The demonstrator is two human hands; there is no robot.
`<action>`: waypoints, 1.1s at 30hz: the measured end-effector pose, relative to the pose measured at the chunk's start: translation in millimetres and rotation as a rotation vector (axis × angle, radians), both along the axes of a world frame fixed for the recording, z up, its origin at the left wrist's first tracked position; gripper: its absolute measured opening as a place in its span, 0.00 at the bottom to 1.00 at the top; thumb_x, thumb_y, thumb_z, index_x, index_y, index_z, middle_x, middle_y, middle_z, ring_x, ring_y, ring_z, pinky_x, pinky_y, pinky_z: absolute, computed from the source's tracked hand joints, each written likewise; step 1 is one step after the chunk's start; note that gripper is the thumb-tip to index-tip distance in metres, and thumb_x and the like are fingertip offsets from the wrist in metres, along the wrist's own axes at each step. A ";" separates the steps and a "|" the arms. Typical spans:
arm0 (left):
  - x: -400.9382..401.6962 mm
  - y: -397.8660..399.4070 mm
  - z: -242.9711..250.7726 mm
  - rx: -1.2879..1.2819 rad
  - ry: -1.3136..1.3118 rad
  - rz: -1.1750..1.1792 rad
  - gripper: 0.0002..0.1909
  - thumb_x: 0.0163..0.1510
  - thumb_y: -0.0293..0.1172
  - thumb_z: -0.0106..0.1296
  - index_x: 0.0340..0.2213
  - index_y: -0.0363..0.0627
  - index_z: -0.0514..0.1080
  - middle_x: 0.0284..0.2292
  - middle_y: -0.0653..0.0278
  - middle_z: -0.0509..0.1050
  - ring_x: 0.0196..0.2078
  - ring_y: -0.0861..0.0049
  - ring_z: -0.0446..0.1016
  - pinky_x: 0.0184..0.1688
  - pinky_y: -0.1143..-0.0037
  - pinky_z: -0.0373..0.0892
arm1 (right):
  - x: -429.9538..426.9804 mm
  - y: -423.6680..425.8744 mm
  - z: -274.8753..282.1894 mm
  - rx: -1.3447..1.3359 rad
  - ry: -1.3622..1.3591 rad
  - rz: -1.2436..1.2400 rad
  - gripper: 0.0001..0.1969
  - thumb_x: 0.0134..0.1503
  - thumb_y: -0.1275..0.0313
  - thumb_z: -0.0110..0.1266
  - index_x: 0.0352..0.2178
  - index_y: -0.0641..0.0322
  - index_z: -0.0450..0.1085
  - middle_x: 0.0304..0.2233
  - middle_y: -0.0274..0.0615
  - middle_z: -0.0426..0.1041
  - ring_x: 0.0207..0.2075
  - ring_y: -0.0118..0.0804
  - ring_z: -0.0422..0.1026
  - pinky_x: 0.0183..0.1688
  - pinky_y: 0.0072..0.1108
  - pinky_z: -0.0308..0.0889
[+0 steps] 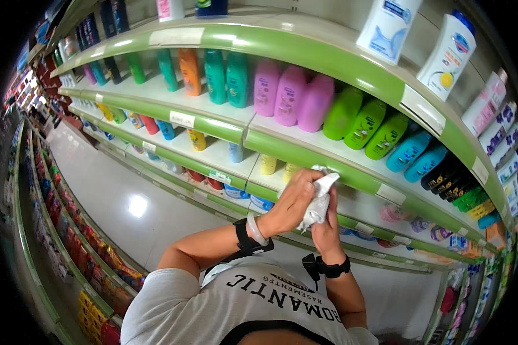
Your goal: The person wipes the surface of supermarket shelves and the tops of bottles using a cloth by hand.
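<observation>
A crumpled white cloth (318, 206) is held between my two hands in front of a store shelf. My left hand (291, 200) presses on it from the left side, fingers pointing up. My right hand (328, 230) grips it from the right and below, its fingers partly hidden behind the cloth. Beyond the hands runs the green front edge of a shelf (285, 152). Pink bottles (290, 95) and lime-green bottles (365, 129) stand on that shelf. Yellow bottles (268, 164) stand on the shelf below, close to my left hand.
Teal bottles (215, 77) and an orange bottle (189, 72) stand further left. White bottles (448, 56) are on the upper shelf at right. Blue tubs (261, 202) sit low behind my left hand. A tiled aisle floor (112, 189) separates this shelving from packed racks (75, 241) at left.
</observation>
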State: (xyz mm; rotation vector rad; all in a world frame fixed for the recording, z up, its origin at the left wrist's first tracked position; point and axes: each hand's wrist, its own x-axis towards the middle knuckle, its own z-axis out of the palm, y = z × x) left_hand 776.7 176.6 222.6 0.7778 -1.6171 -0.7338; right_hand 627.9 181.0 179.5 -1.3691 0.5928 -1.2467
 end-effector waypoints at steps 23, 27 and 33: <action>288.6 -44.8 25.2 -0.289 -0.288 0.558 0.16 0.54 0.22 0.60 0.45 0.37 0.73 0.43 0.52 0.76 0.46 0.57 0.75 0.51 0.68 0.69 | 184.3 -66.8 65.4 -0.830 0.990 -0.736 0.32 0.44 0.80 0.53 0.55 0.52 0.72 0.60 0.50 0.64 0.58 0.56 0.65 0.62 0.43 0.58; 347.9 -59.8 23.2 -0.317 -0.308 0.533 0.13 0.53 0.21 0.60 0.42 0.37 0.74 0.42 0.53 0.76 0.46 0.58 0.75 0.50 0.69 0.69 | 236.4 -67.2 75.2 -0.846 0.995 -0.617 0.32 0.45 0.81 0.53 0.55 0.52 0.72 0.59 0.51 0.66 0.57 0.56 0.67 0.60 0.40 0.62; 435.7 -78.6 33.1 -0.336 -0.283 0.709 0.12 0.55 0.21 0.59 0.42 0.37 0.74 0.43 0.55 0.75 0.49 0.61 0.74 0.53 0.70 0.67 | 280.5 -71.4 85.8 -0.771 0.809 -0.727 0.34 0.45 0.81 0.54 0.58 0.54 0.69 0.61 0.52 0.65 0.59 0.58 0.66 0.60 0.38 0.63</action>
